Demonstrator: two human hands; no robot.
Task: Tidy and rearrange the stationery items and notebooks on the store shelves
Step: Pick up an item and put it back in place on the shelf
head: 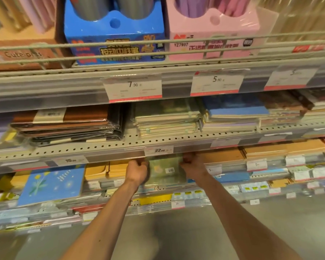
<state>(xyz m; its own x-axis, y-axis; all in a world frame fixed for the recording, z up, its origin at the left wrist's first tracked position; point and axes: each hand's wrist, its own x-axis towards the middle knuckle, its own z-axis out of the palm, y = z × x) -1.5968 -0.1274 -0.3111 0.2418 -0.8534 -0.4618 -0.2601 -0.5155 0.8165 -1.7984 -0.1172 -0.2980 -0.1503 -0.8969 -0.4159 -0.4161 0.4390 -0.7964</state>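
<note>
Green notebook [165, 170] in clear wrap sits at the middle of the frame, tucked just under the perforated shelf edge [101, 146] with the 22 price tag [159, 150] right above it; both hands are on it now; left hand [138, 170] curls its fingers round the left side of the cover, right hand [192, 166] grips the right side, knuckles up against the shelf lip; both arms reach straight in from below. Just left of the left hand lie stacks of orange-yellow notebooks [105, 170]; further left a blue notebook with yellow flowers [53, 185] leans forward on the same level; right of the right hand, more orange-brown stacks [265, 151] run along the shelf behind small price labels. One shelf up, a wrapped pile of brown and dark notebooks [71, 124] on the left, a pale green pile [167, 119] in the centre, a blue-topped pile [235, 113] to the right; above those, price cards reading 7.90 [133, 87] and 5.90 [217, 82]; top shelf, behind a wire rail, a blue pen box [116, 34] beside a pink pen box [214, 34]; the frame is blurred, so small print is not readable.
</note>
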